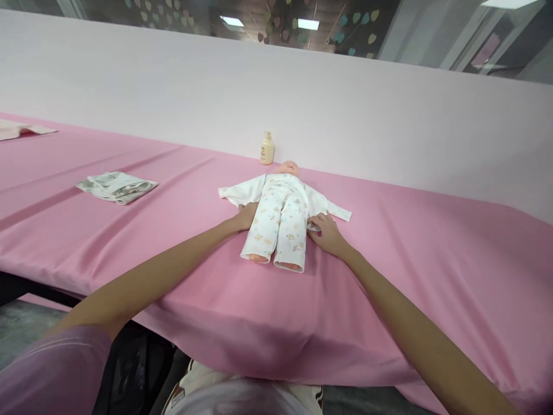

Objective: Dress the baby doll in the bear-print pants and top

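A baby doll [290, 168] lies on its back on the pink-covered table, head toward the wall. It wears a white long-sleeved shirt [317, 202] with both sleeves spread out, and white patterned trousers [292, 230]. The trousers reach high over the chest, and the feet show at the leg openings. My left hand [247, 217] is against the doll's side, its fingers hidden behind the clothing. On the opposite side, my right hand [326, 232] has curled fingers at the lower edge of the shirt, beside the trousers.
A cream pump bottle [266, 148] stands by the wall behind the doll's head. Folded patterned cloth [118, 187] lies to the left, and a pale pink cloth [21, 129] is at the far left. The pink table cover [415, 276] hangs over the front edge.
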The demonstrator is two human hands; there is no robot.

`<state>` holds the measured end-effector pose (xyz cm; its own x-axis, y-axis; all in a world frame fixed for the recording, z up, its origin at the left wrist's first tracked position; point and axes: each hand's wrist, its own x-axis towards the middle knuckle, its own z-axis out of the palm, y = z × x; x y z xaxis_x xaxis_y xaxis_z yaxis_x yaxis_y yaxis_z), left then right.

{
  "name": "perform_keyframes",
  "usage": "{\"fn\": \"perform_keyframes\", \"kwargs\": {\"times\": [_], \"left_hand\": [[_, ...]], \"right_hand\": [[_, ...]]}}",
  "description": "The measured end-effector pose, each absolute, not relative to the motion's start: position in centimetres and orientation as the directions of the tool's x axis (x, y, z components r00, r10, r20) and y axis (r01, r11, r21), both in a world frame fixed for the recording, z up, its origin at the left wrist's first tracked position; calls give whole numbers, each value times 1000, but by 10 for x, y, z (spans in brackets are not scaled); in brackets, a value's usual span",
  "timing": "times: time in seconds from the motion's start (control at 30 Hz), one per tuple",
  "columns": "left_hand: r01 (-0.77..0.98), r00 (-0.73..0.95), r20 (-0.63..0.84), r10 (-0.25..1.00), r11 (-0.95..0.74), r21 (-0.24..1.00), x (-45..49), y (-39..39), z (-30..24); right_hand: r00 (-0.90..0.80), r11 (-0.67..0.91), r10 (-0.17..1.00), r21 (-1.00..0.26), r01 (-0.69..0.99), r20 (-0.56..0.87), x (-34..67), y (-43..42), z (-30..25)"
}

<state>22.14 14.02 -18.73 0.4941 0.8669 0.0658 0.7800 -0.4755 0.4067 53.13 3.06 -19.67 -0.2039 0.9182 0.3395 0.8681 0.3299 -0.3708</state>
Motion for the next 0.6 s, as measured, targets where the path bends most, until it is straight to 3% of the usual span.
{"fn": "perform_keyframes", "kwargs": {"times": [0.1,0.3,0.47,0.6], "left_hand": [[777,503,97,859,-499,384,221,137,-186],[594,722,114,682,-696,403,191,122,-183],[588,725,82,684,-677,444,186,118,-179],[559,723,38,690,-616,556,183,123,-173]], "right_hand": [[-198,333,918,-399,854,344,530,33,-198],[-301,399,914,-475,784,272,544,18,-185],[-270,349,937,-547,761,222,547,2,-178],[-168,250,968,-623,742,189,542,1,-170]]}}
